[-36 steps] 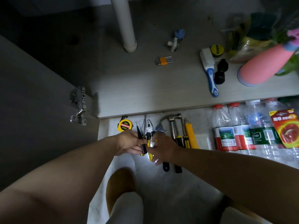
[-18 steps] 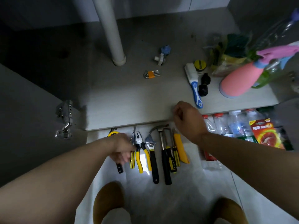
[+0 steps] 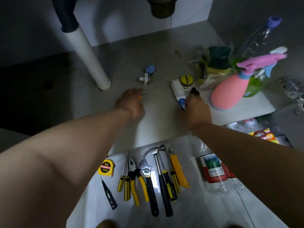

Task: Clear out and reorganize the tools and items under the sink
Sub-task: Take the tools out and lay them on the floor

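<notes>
Left hand (image 3: 130,102) is lying over the hex keys (image 3: 143,93) on the cabinet floor (image 3: 161,116) near the white pipe (image 3: 87,53); right hand (image 3: 196,109) is resting on the brush (image 3: 178,91) handle beside the pink spray bottle (image 3: 228,92); can't tell either grip, fingers hidden. Pliers (image 3: 134,175), hammer (image 3: 158,155) and tape measure (image 3: 106,167) are lying in a row on the tiles (image 3: 205,211) in front

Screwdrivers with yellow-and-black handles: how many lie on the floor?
4. Two screwdrivers lie side by side between the yellow tape measure and the yellow-handled pliers; two more lie between the steel hammer and the yellow utility knife. More may be hidden.
</notes>
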{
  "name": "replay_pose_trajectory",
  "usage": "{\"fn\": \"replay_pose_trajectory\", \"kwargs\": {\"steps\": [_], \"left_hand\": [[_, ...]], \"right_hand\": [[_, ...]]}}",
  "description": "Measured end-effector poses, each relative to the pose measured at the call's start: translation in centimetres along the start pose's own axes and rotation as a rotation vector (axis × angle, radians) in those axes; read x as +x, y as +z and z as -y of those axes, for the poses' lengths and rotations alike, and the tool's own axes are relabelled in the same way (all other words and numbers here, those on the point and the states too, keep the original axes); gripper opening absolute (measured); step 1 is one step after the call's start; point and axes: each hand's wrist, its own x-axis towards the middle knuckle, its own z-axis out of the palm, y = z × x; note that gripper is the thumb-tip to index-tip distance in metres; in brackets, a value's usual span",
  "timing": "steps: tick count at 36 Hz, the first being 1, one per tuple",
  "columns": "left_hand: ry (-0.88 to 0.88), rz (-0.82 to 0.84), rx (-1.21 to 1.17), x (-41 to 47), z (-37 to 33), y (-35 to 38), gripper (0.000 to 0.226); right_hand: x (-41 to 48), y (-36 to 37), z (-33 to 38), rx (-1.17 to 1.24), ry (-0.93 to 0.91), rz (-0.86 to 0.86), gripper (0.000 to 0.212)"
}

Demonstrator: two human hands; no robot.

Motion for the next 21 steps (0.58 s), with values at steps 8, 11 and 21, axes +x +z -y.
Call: {"fn": "replay_pose_trajectory", "kwargs": {"steps": [8,11,21], "left_hand": [[-0.031,-0.155,0.035,0.0,-0.2,0.5,0.039],[-0.069,-0.139,0.071,-1.0,-0.4,0.4,0.035],[0.037,0.041,-0.14,-12.2,1.8,1.7,0.042]], "right_hand": [[0.4,0.0,0.1,-0.065,0.077,0.09,0.021],[-0.5,-0.1,0.3,-0.045,0.029,0.142,0.011],[-10.2,-0.3,-2.8,0.172,-0.207,0.576,0.019]]}}
